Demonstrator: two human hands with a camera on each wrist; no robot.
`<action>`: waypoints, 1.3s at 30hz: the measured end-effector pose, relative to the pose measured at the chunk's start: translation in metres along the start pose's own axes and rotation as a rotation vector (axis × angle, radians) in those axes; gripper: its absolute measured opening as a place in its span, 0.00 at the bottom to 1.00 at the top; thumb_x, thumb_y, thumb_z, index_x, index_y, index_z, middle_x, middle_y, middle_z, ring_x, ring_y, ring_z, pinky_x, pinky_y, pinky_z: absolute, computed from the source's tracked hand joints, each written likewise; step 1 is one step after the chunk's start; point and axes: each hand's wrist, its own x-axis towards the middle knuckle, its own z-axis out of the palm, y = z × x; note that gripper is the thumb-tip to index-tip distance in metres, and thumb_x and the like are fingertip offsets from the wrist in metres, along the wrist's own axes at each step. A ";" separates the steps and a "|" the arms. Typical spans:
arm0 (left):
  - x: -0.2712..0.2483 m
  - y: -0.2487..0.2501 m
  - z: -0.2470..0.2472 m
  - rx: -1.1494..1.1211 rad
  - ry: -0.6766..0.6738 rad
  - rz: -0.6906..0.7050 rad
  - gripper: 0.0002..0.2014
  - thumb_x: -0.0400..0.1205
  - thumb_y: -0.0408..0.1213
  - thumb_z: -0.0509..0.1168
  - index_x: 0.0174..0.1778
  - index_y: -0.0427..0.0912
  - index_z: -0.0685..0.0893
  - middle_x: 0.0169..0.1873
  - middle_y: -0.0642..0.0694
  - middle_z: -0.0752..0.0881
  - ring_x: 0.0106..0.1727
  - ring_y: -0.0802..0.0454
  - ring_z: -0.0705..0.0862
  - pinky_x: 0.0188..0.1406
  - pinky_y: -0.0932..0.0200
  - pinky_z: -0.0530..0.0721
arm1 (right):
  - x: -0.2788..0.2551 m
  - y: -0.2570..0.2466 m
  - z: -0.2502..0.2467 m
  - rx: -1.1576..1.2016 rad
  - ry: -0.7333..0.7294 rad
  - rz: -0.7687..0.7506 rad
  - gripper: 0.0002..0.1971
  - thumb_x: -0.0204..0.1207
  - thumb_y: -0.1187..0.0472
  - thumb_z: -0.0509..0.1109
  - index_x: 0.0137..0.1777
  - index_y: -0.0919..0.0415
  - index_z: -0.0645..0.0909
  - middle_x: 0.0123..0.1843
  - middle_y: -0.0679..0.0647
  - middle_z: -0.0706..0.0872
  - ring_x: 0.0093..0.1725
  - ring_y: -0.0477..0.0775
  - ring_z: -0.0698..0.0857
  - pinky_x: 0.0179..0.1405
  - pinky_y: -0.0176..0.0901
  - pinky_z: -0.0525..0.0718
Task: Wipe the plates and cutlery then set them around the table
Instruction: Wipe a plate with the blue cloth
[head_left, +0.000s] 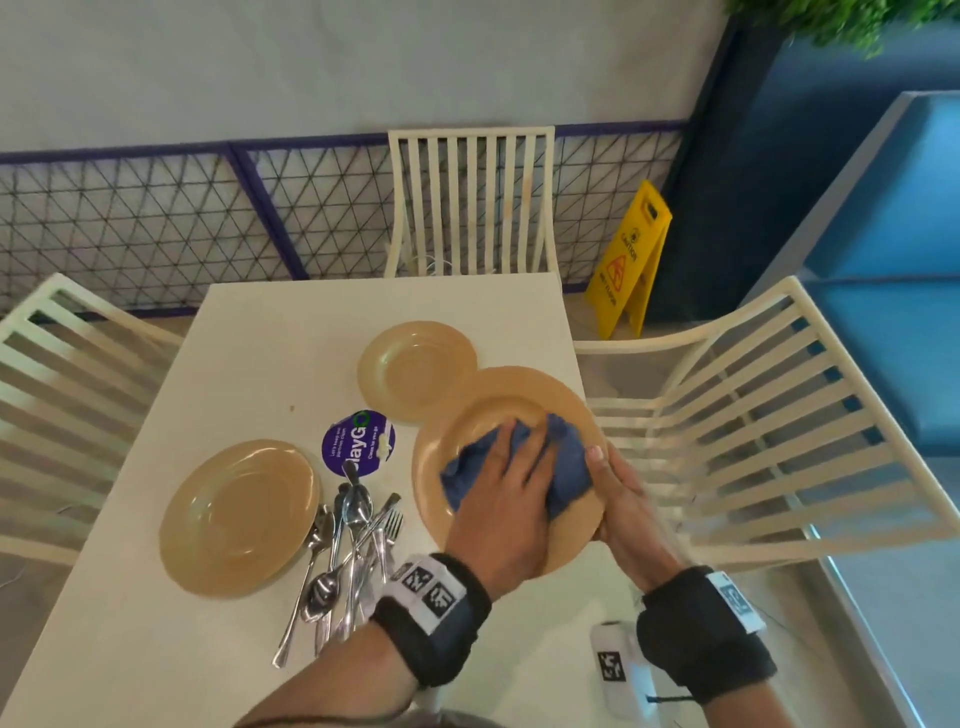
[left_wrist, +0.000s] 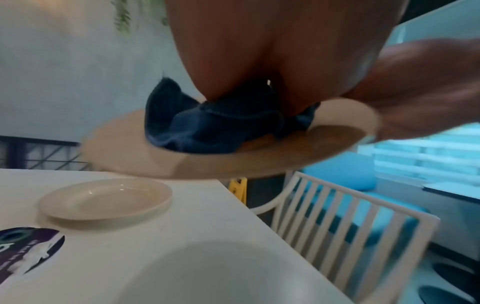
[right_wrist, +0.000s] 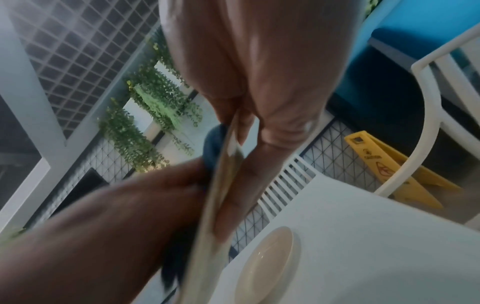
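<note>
A tan plate (head_left: 519, 387) is held tilted above the right side of the white table (head_left: 260, 322). My right hand (head_left: 618, 499) grips its right rim, thumb on top. My left hand (head_left: 506, 493) presses a bunched blue cloth (head_left: 566, 457) flat against the plate's face. The left wrist view shows the cloth (left_wrist: 207, 127) under my fingers and the raised plate (left_wrist: 259, 164). The right wrist view shows the plate (right_wrist: 215, 205) edge-on. Two more tan plates lie on the table, one far (head_left: 415, 369) and one left (head_left: 239, 519). A pile of spoons and forks (head_left: 353, 545) lies between them.
A round purple sticker (head_left: 358, 449) is on the table centre. Cream slatted chairs stand at the far side (head_left: 470, 202), left (head_left: 62, 389) and right (head_left: 753, 426). A yellow caution sign (head_left: 628, 260) stands on the floor beyond. A white device (head_left: 615, 665) hangs near my right wrist.
</note>
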 end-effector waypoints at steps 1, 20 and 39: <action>-0.008 0.002 0.004 0.040 -0.002 0.047 0.36 0.83 0.43 0.57 0.89 0.46 0.56 0.90 0.48 0.52 0.90 0.35 0.51 0.87 0.34 0.57 | 0.001 -0.004 -0.005 0.023 0.013 -0.008 0.17 0.89 0.50 0.55 0.70 0.51 0.81 0.61 0.56 0.91 0.61 0.61 0.90 0.54 0.61 0.90; -0.033 -0.019 0.003 0.204 0.022 0.056 0.37 0.78 0.44 0.61 0.86 0.55 0.62 0.88 0.50 0.60 0.86 0.31 0.62 0.78 0.24 0.66 | -0.007 -0.019 -0.022 -0.069 0.027 -0.101 0.15 0.89 0.49 0.55 0.67 0.44 0.81 0.54 0.56 0.93 0.48 0.59 0.93 0.37 0.57 0.90; -0.031 -0.078 0.000 0.169 -0.062 -0.081 0.41 0.75 0.33 0.58 0.87 0.54 0.57 0.90 0.48 0.53 0.87 0.31 0.58 0.77 0.31 0.73 | -0.015 -0.024 -0.018 -0.105 0.029 -0.086 0.14 0.86 0.44 0.55 0.62 0.37 0.82 0.52 0.53 0.92 0.50 0.62 0.92 0.47 0.75 0.88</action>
